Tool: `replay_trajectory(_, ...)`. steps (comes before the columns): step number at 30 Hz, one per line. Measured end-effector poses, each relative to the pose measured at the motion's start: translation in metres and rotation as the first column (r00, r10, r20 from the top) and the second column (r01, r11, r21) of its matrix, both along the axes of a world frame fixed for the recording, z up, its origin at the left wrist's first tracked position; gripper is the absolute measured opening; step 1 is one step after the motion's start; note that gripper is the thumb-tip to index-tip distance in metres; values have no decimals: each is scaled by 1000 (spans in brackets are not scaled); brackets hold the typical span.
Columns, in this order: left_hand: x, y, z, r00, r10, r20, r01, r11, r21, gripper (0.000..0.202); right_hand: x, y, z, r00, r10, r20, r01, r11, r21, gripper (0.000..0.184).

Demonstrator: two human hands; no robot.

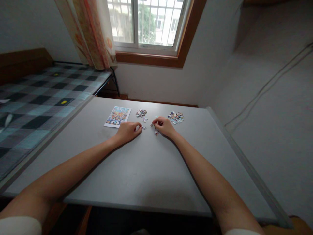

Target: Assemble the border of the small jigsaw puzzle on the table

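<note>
My left hand (129,131) rests on the table with its fingers curled together, the tips at a small jigsaw puzzle piece (144,128). Opposite it, my right hand (165,126) pinches another jigsaw piece (152,125) between thumb and fingers. Just below the right fingertips lie a few joined or touching pieces (156,132). Loose pieces (145,120) sit between the hands and a heap of pieces (141,113) farther back. A second, wider heap (175,117) spreads behind and right of my right hand. The colourful picture sheet (118,116) lies behind my left hand.
All of this is on a grey-white table (137,176) with raised side edges. To the left stands a bed (73,86) with a checked cover. A curtain (89,36) hangs beside the window (146,23), and a cable (261,89) runs along the right wall.
</note>
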State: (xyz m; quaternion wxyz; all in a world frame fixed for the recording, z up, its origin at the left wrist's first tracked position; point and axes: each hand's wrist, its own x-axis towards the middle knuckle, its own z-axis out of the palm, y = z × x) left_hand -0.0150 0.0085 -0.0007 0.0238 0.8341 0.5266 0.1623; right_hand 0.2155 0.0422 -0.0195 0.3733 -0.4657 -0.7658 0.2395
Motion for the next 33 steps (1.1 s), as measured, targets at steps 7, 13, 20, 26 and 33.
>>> replay_trajectory(7,-1,1,-2,1000,-1,4,1,1000,20,32,-1,-2,2,1000,-6,7,6,1000,-14,16)
replay_trajectory(13,-1,1,-3,1000,-2,13,2,1000,11,34,0,0,-1,1000,-7,4,7,1000,-4,16)
replay_trajectory(20,1,0,0,1000,5,2,-5,1000,11,32,0,-1,1,1000,-7,-9,7,1000,-4,16)
replay_trajectory(26,0,-1,0,1000,-5,6,4,1000,18,32,0,-3,3,998,-19,-53,22,999,49,17)
replay_trajectory(33,-1,1,-2,1000,-6,2,6,1000,24,32,0,-3,2,1000,-8,-2,8,1000,8,14)
